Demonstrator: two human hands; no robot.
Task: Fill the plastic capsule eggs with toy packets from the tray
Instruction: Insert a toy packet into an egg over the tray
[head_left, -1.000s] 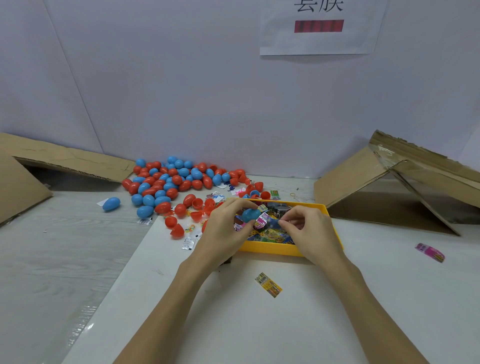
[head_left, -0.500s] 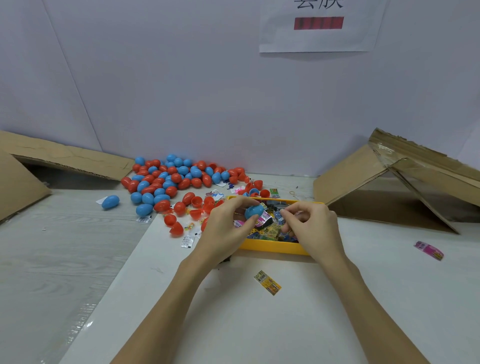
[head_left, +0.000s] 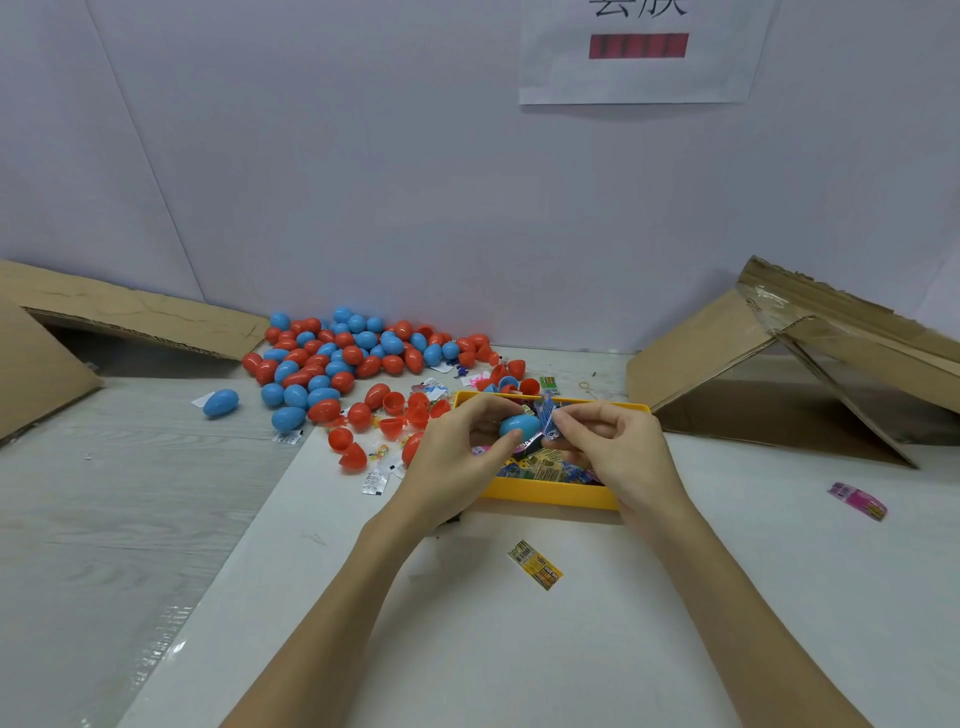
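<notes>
My left hand (head_left: 457, 457) grips a blue capsule egg (head_left: 518, 425) over the yellow tray (head_left: 550, 494). My right hand (head_left: 613, 452) pinches a small blue toy packet (head_left: 548, 422) right against the egg's right end. The tray holds several colourful toy packets (head_left: 540, 465), partly hidden by both hands. A heap of red and blue capsule eggs (head_left: 343, 358) lies at the back left, with open red halves (head_left: 395, 415) nearer the tray.
A lone blue egg (head_left: 221, 402) lies at the left. A yellow packet (head_left: 535, 564) lies on the white table in front of the tray, a pink packet (head_left: 857, 500) at the right. Cardboard flaps stand at the left (head_left: 130, 317) and right (head_left: 779, 364).
Both hands have lifted slightly above the tray. My right hand has picked a blue packet out of the tray and brought it to the egg in my left hand.
</notes>
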